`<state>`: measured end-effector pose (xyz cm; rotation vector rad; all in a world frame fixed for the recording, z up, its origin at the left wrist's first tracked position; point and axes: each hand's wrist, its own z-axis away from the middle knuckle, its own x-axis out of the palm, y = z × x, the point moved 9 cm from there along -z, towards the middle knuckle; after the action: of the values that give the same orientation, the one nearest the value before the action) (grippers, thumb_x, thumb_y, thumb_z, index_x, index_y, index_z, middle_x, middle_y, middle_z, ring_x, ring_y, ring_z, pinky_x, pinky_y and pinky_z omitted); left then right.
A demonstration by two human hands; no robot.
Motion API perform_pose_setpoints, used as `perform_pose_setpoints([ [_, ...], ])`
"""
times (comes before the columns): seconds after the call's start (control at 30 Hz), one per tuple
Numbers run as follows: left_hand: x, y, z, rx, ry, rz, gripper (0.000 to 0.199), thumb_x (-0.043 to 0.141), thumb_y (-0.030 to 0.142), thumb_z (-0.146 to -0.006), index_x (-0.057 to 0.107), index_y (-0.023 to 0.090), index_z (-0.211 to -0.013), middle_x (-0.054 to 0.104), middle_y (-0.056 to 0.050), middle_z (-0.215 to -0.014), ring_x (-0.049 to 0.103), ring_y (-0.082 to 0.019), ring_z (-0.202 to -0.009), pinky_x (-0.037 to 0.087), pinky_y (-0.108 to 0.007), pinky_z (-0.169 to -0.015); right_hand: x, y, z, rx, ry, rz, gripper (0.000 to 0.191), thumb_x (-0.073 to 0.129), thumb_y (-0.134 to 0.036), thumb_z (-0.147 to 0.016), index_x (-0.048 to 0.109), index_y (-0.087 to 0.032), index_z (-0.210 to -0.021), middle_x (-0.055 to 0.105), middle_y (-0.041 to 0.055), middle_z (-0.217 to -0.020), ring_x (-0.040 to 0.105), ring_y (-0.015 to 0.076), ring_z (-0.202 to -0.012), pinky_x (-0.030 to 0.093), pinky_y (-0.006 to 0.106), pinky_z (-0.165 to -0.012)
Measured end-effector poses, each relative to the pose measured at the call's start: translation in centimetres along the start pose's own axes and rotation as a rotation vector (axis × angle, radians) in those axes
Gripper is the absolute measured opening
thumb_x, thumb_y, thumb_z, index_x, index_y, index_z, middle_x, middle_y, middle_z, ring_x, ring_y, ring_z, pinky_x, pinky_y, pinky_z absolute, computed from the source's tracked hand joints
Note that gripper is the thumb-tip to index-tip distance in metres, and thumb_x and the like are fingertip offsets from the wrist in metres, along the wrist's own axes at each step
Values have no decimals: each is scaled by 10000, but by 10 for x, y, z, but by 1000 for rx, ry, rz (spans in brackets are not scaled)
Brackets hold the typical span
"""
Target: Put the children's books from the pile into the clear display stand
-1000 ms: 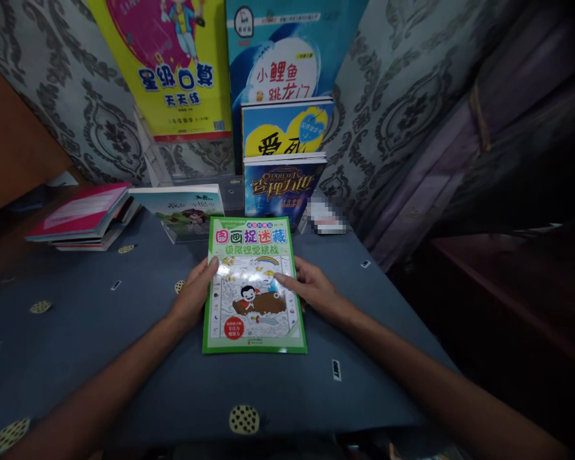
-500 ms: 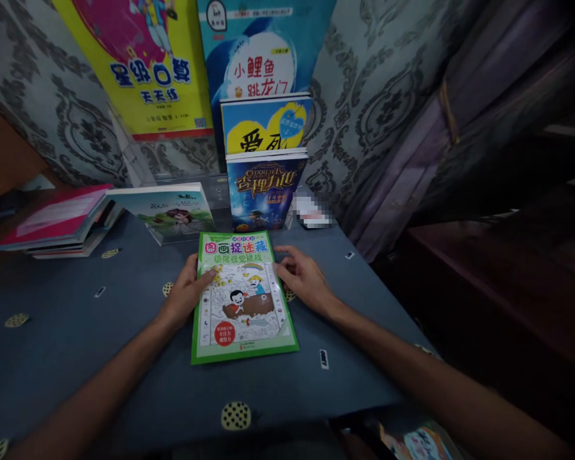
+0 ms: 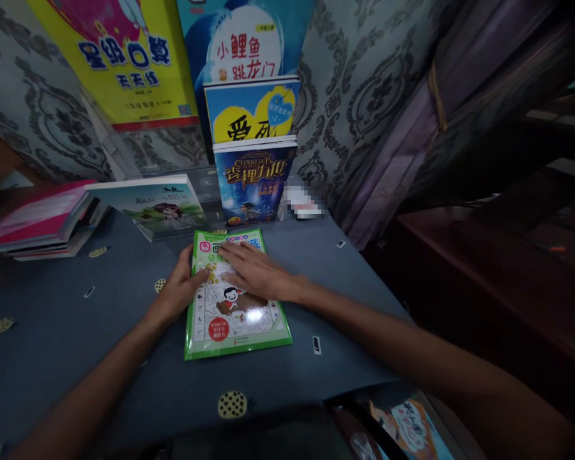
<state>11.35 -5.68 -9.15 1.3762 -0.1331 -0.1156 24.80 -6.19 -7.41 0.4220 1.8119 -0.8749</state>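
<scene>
A green-bordered picture book lies on the table, its cover showing a cartoon child in a brown boat. My left hand grips the book's left edge, thumb on the cover and fingers along the side or beneath, partly hidden. Across the upper part of the cover rests my right hand, open and flat, fingers pointing left and hiding some of the title. Just behind the book stands a dark blue book, with a blue and yellow book behind it.
A tilted green storybook and a stack of books sit at the left. Large yellow and teal books stand against patterned curtains. An open bag with a book inside is below the table's front edge.
My right hand has moved left from the book's right edge onto its cover and flattened out. My left hand stays on the left edge. The view has shifted slightly.
</scene>
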Motion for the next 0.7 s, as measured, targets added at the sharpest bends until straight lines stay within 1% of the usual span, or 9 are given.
perform_pose_setpoints([
  [0.1, -1, 0, -1, -11, -13, -18, 913, 837, 327, -669, 385, 212, -1454, 755, -107, -1131, 752, -265, -847, 622, -344, -694, -9, 32, 3, 144, 26, 57, 573, 427, -423, -1043, 437, -99, -1515, 394, 212, -1609, 342, 311, -1518, 255, 550, -1242],
  [0.17, -7, 0, -5, -23, -13, -45, 909, 860, 347, -646, 434, 209, -1437, 773, -102, -1065, 744, -246, -749, 602, -312, -618, -16, 46, 9, 213, 48, 74, 535, 431, -395, -1045, 466, -105, -1493, 417, 204, -1598, 371, 309, -1501, 257, 560, -1229],
  [0.3, -29, 9, -18, 18, -17, -179, 789, 904, 381, -563, 628, 194, -1278, 776, -63, -878, 697, -226, -641, 535, -271, -529, -31, 52, 18, 221, 125, 28, 402, 453, -317, -1032, 609, -138, -1356, 600, 171, -1447, 526, 306, -1354, 367, 542, -1136],
  [0.4, -46, 34, -20, 176, 52, -599, 523, 824, 437, -655, 732, 205, -1114, 731, -53, -767, 691, -272, -724, 526, -303, -607, -40, 55, 22, 203, 210, -144, 341, 445, -242, -1014, 681, -134, -1235, 721, 142, -1240, 639, 267, -1162, 464, 464, -1025],
  [0.47, -44, 54, -11, 295, 120, -982, 346, 696, 433, -791, 754, 230, -1066, 721, -79, -813, 691, -320, -839, 526, -357, -714, -41, 62, 26, 208, 255, -350, 331, 437, -200, -1000, 680, -129, -1213, 757, 118, -1126, 688, 217, -1023, 521, 398, -935],
  [0.5, -37, 62, -6, 346, 142, -1156, 308, 625, 411, -849, 754, 231, -1062, 720, -102, -876, 683, -346, -906, 521, -393, -766, -40, 65, 27, 213, 264, -458, 329, 436, -190, -995, 675, -128, -1213, 768, 107, -1070, 702, 191, -943, 544, 363, -877],
  [0.57, -14, 70, 7, 431, 135, -1407, 324, 506, 364, -924, 739, 206, -1082, 702, -148, -1018, 649, -380, -1017, 508, -452, -834, -36, 70, 30, 220, 267, -624, 319, 442, -185, -989, 673, -123, -1201, 775, 87, -956, 700, 148, -792, 563, 301, -767],
  [0.63, 20, 67, 18, 493, 43, -1504, 362, 434, 357, -970, 715, 184, -1117, 682, -162, -1095, 625, -368, -1062, 505, -463, -864, -34, 70, 31, 210, 271, -691, 308, 455, -186, -984, 679, -123, -1186, 769, 74, -903, 683, 126, -720, 562, 269, -718],
  [0.7, 56, 59, 27, 547, -87, -1480, 352, 452, 402, -984, 691, 198, -1142, 681, -134, -1135, 616, -330, -1087, 501, -436, -908, -36, 68, 32, 193, 286, -698, 301, 468, -185, -978, 684, -124, -1178, 762, 63, -881, 678, 118, -708, 559, 259, -712],
])
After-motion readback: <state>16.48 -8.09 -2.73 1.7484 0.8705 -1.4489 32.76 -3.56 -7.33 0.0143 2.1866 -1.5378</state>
